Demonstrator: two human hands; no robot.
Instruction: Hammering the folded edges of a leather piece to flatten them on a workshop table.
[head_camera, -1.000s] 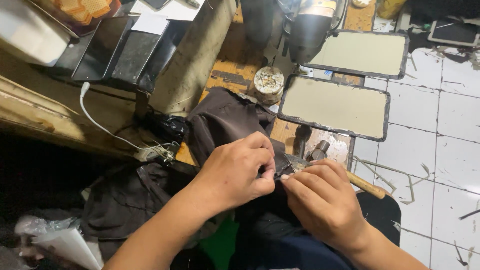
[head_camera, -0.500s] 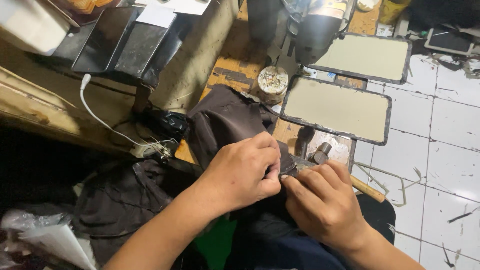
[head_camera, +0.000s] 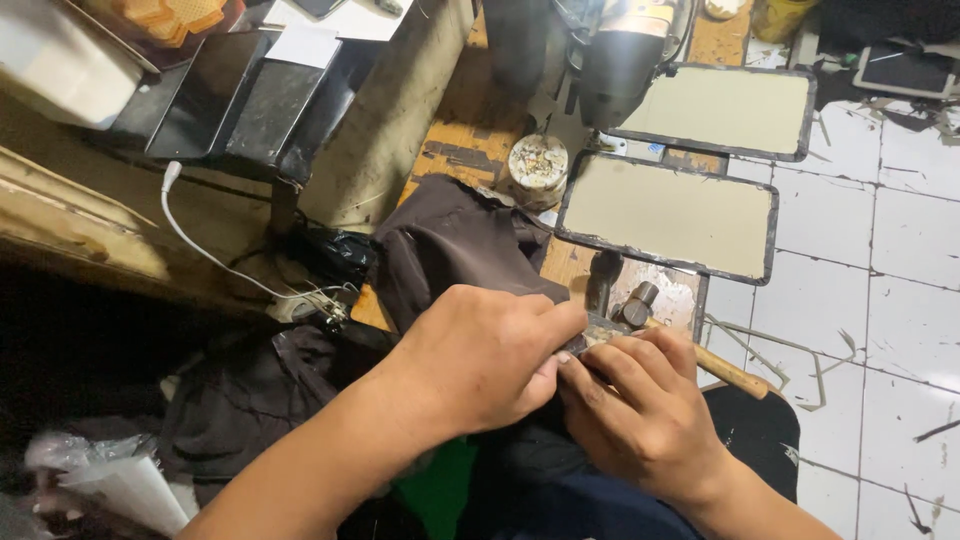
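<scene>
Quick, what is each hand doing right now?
Left hand: closed, pinching the dark brown fabric.
Right hand: closed, fingers pressing a small piece at the fabric's edge; what it is cannot be told.

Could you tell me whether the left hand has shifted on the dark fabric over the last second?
No. The left hand remains pinched against the right hand, just below the small round tin.

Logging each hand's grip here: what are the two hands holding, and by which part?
Both the left hand and right hand pinch the edge of the dark brown cloth between fingertips, where they meet. Anything smaller there cannot be told.
</scene>
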